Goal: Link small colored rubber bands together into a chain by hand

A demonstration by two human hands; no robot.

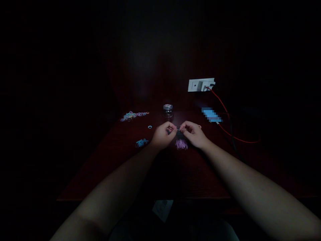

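My left hand (163,135) and my right hand (195,134) meet over the middle of the dark red table, thumb and fingers of each pinched closed. Between their fingertips runs a small pale elastic band (178,130), held at both ends. Just below my right hand lies a pile of purple elastic bands (181,144). A pile of blue elastic bands (141,143) rests to the left of my left wrist. One light blue band (149,127) lies alone beyond that pile. Something small and tan shows behind my right hand, partly hidden.
A mixed-colour heap of bands (132,115) sits at the far left. Behind my hands stands a clear lidded jar (168,111). On the right are a blurred-out phone-like object (212,114), a red cable (222,98) and a wall socket (194,85). The table (105,174) is dimly lit.
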